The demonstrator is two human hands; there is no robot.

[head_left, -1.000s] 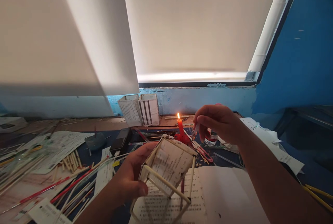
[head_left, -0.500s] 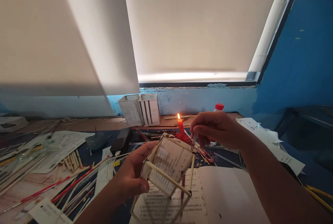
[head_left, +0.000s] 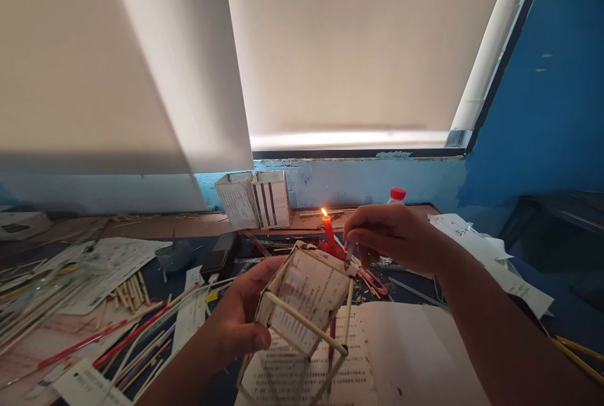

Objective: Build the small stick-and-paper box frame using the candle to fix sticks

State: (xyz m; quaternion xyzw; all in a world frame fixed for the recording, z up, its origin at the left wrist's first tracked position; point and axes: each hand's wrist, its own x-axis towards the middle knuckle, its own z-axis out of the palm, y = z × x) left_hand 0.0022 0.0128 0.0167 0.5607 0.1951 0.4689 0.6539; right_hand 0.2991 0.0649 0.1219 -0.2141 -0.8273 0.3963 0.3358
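My left hand (head_left: 245, 315) is closed around the left side of a small frame (head_left: 306, 299) built of pale sticks and printed paper panels. The frame is tilted above an open book (head_left: 415, 343). In my right hand (head_left: 384, 236), thumb and fingers pinch a short translucent glue stick (head_left: 349, 250). Its lower end meets the frame's upper right edge, near a corner. Just left of that hand a red candle (head_left: 327, 225) burns upright, its base partly hidden behind the frame.
Two paper-covered boxes (head_left: 270, 199) stand against the wall. A bottle with a red cap (head_left: 397, 194) is behind my right hand. Loose sticks, red brushes (head_left: 85, 342) and paper scraps lie at left. Pink scissors handles (head_left: 375, 283) and a black box (head_left: 220, 258) lie on the table.
My right hand has shifted slightly left, and the glue stick's tip has moved a little along the frame's upper edge. My left hand and the frame have stayed in place.
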